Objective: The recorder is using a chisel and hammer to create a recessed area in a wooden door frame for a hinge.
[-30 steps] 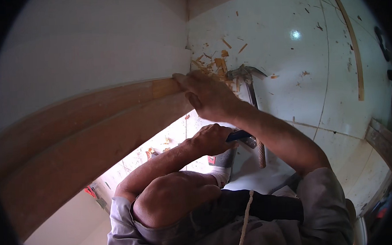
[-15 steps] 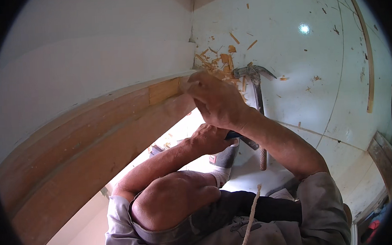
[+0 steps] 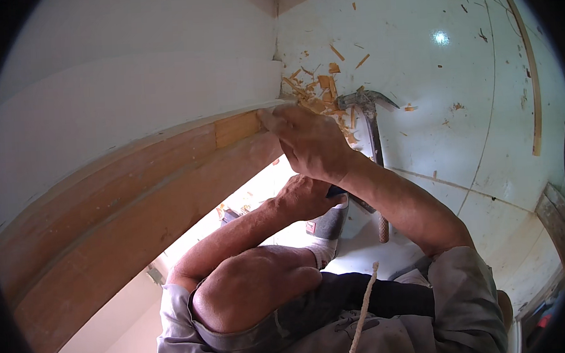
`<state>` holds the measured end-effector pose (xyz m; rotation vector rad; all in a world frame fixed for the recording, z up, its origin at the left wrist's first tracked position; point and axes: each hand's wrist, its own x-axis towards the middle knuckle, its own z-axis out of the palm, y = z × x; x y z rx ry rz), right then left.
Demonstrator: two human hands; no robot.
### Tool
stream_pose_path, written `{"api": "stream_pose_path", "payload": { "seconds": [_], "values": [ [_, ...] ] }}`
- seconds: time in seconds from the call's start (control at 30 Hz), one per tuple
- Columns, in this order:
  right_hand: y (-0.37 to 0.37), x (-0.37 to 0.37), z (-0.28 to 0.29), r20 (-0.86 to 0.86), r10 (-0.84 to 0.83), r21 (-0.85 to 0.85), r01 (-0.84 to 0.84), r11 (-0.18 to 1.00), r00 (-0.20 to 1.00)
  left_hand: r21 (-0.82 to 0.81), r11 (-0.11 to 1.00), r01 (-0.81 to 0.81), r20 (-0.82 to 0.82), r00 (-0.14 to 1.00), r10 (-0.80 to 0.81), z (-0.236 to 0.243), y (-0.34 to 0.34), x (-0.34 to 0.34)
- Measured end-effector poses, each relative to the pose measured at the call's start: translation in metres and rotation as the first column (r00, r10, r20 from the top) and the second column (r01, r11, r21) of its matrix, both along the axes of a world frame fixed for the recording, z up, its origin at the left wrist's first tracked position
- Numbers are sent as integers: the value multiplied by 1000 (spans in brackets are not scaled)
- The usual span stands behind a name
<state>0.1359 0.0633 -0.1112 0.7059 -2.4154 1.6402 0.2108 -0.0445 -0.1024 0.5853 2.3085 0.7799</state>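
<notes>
A long brown wooden frame member runs beside the white wall, with a paler, freshly cut patch near its far end. Over that end reaches my right hand, its bent fingers apart and their tips touching the wood beside the patch. Just below it, my left hand is closed around a dark-handled tool. Most of that tool is hidden by my hands and right forearm, so its kind does not show. A claw hammer lies on the floor to the right, its handle partly behind my right forearm.
Wood chips are scattered on the pale tiled floor by the wall corner. A thin wooden strip lies at the far right, and brown boards sit nearer. My shoe is below the hands.
My right hand has shifted slightly over the wood's end, and its motion blur has eased. The left hand keeps its grip on the tool. The view has moved a little.
</notes>
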Motion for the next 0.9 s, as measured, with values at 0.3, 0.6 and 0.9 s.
{"api": "stream_pose_path", "payload": {
  "seconds": [0.3, 0.6, 0.9],
  "values": [
    [95, -30, -14, 321, -247, 73, 236, 969, 915, -293, 947, -134, 199, 960, 197, 35, 20, -25],
    [139, 75, -52, 416, -381, 632, 38, 774, 826, 123, 785, -607, -84, 782, 618, 95, 69, -131],
    [113, 94, -57, 629, -313, 490, -50, 870, 712, 272, 759, -591, -201, 737, 646, 113, 78, -190]
  ]
}}
